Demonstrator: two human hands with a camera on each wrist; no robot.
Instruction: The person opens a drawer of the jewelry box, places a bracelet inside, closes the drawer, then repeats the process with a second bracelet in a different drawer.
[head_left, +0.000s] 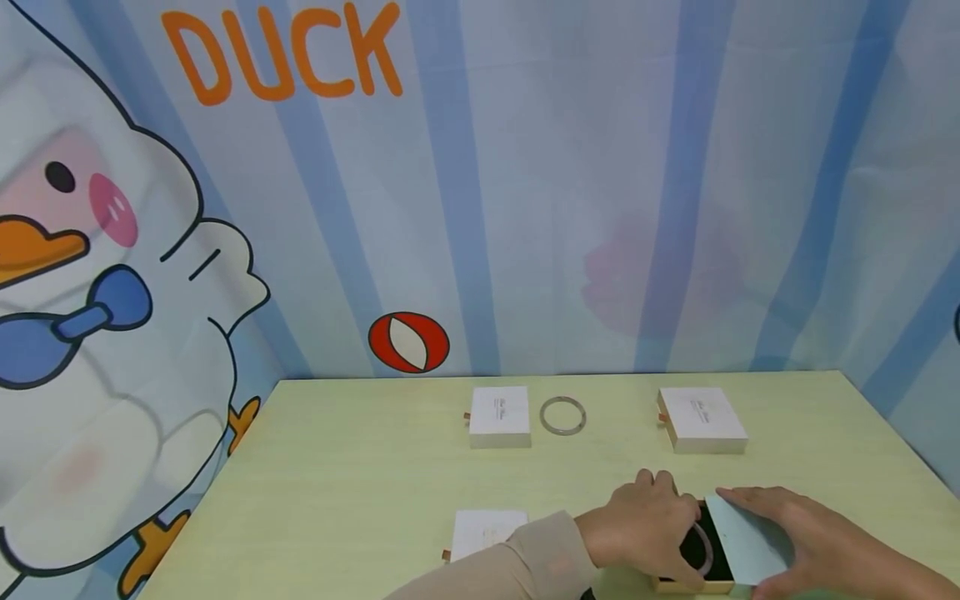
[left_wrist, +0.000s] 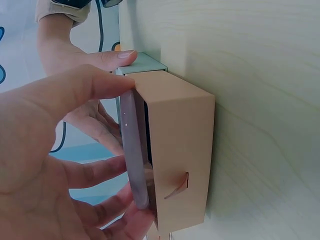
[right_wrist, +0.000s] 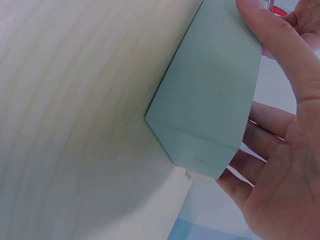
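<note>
My left hand [head_left: 647, 529] holds a pale lavender bangle [left_wrist: 131, 145] by its edge, thumb at one end and fingertips at the other. The bangle stands at the opening of a tan box drawer [left_wrist: 182, 130] with a dark lining [head_left: 720, 546]; whether it still touches the lining I cannot tell. A small ribbon tab [left_wrist: 177, 186] sticks out of the drawer's end. The drawer is partly out of a pale green box sleeve [head_left: 750, 542]. My right hand [head_left: 817, 533] grips that sleeve across its width, thumb on one side and fingers on the other.
On the light wooden table [head_left: 337, 467], a white box [head_left: 500, 412] stands at the back beside a greyish bangle [head_left: 563, 416]. Another white box [head_left: 703, 417] is at the back right. A third white box [head_left: 483, 529] lies left of my left forearm, partly hidden. A printed curtain [head_left: 525, 167] hangs behind.
</note>
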